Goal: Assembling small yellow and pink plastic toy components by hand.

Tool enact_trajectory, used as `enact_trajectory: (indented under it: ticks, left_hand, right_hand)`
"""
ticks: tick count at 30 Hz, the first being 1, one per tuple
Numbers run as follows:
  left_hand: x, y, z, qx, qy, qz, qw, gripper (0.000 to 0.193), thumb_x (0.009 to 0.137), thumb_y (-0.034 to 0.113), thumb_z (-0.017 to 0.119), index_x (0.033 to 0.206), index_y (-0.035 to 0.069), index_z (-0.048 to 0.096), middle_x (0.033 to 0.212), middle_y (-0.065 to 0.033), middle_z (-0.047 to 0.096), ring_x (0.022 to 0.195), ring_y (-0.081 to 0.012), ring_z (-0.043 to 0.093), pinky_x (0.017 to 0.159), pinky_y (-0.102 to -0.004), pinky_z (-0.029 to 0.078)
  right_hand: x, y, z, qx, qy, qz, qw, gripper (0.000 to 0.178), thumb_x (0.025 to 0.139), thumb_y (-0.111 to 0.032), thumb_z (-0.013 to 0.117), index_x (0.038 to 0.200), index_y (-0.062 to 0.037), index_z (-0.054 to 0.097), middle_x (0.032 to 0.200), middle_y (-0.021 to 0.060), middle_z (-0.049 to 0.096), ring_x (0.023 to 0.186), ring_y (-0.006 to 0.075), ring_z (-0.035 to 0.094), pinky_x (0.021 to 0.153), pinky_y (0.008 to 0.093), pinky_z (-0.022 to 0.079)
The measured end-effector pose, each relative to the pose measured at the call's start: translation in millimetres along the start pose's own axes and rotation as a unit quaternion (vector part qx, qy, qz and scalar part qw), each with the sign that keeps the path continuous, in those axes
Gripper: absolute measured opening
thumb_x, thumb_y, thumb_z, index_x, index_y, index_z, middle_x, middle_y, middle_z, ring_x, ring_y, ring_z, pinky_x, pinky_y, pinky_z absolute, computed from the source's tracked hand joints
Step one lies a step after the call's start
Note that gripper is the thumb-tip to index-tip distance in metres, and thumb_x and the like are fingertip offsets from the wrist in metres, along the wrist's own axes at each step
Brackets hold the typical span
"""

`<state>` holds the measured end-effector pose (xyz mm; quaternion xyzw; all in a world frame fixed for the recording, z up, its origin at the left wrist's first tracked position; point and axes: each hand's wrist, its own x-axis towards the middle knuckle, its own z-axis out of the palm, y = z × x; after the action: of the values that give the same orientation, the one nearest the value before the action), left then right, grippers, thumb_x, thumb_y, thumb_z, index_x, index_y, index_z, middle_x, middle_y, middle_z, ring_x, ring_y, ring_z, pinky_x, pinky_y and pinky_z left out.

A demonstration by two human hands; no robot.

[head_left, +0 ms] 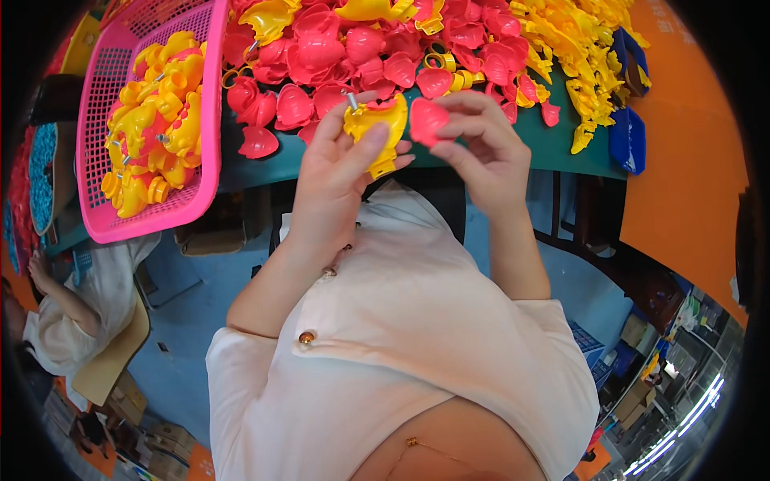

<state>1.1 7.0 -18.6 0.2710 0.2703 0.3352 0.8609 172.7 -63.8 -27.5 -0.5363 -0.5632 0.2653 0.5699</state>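
Note:
Over the near edge of the green table, my left hand (pixel 337 156) is closed around a yellow plastic shell piece (pixel 377 130). A small metal pin (pixel 351 102) sticks up at that piece's upper left. To its right, my right hand (pixel 487 148) pinches a pink-red curved plastic shell (pixel 428 122) between thumb and fingers. The two pieces are close together but apart. Just beyond my hands lies a heap of pink-red shells (pixel 321 50), with some yellow parts among them. Whatever lies behind my left fingers is hidden.
At the left, a pink mesh basket (pixel 210 172) holds yellow and red assembled pieces. Yellow parts (pixel 573 56) are piled at the right, beside blue trays (pixel 628 140) and an orange surface (pixel 686 176). Another person's arm (pixel 68 301) shows at far left.

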Motion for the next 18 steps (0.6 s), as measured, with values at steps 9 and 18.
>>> enact_trajectory:
  ticks: [9, 18]
  left_hand:
    - [12.7, -19.0, 9.2, 0.025, -0.022, -0.008, 0.999, 0.051, 0.078, -0.003, 0.068, 0.122, 0.002, 0.045, 0.112, -0.0090, 0.055, 0.097, -0.0178, 0.060, 0.079, -0.0306, 0.055]
    - [13.8, -28.4, 6.2, 0.089, -0.019, 0.020, 0.996, 0.050, 0.075, -0.005, 0.071, 0.117, 0.003, 0.045, 0.106, -0.0077, 0.054, 0.093, -0.0162, 0.060, 0.075, -0.0268, 0.055]
  right_hand:
    - [-19.1, -5.5, 10.5, 0.211, 0.085, 0.120, 0.966, 0.037, 0.081, -0.017, 0.068, 0.112, 0.0032, 0.060, 0.118, 0.0138, 0.053, 0.102, 0.0172, 0.051, 0.090, 0.0307, 0.040]
    - [-28.3, -0.5, 12.3, 0.190, 0.039, 0.142, 0.971, 0.035, 0.087, -0.019, 0.061, 0.115, 0.0027, 0.059, 0.106, 0.0065, 0.047, 0.099, 0.0150, 0.046, 0.089, 0.0278, 0.037]
